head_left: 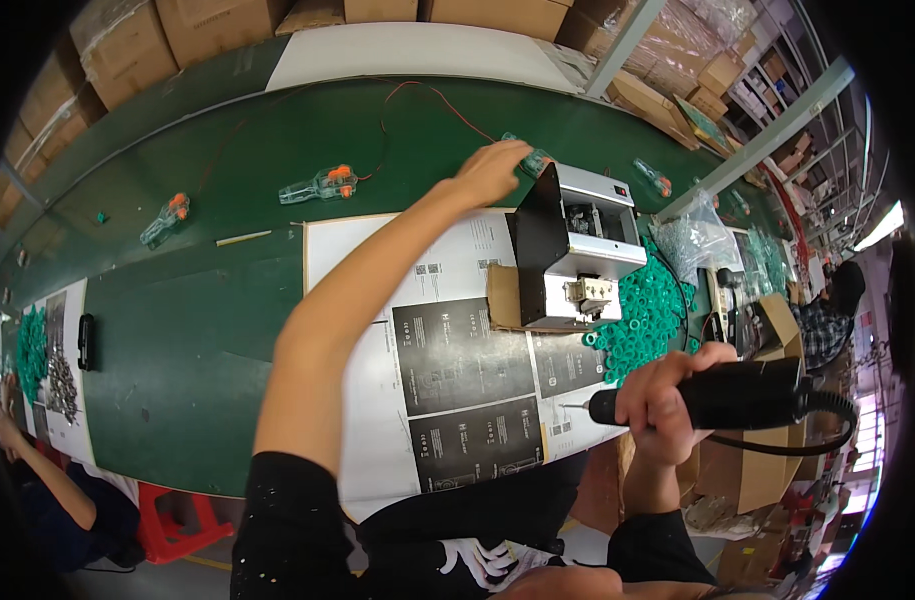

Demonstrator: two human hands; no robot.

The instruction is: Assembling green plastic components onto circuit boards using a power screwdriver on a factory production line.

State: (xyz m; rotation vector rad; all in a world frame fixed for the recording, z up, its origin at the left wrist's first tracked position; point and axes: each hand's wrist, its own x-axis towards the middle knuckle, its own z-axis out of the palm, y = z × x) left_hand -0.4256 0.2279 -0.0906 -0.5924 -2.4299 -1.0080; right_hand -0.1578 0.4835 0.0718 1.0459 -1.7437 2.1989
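Out over the green bench, my left hand (pixel 490 174) has its fingers stretched toward a clear teal plastic device (pixel 538 160) with a red wire. Its fingertips overlap the near side of the device, and I cannot tell how firmly they touch. My right hand (pixel 665 405) is wrapped round a black electric screwdriver (pixel 742 395) at the lower right. The tool lies level, its thin metal bit pointing left above the printed sheets. Between my hands stands a black and silver boxy machine (pixel 582 250), perhaps a screw feeder. Many green rings (pixel 645 315) are heaped beside it.
More clear teal devices (pixel 319 186) with orange parts lie along the far green surface (pixel 247 150). Printed sheets (pixel 457 360) cover the bench before me. A plastic bag (pixel 697 240) and an open carton (pixel 767 450) are at the right. Another person's arm (pixel 47 470) shows far left.
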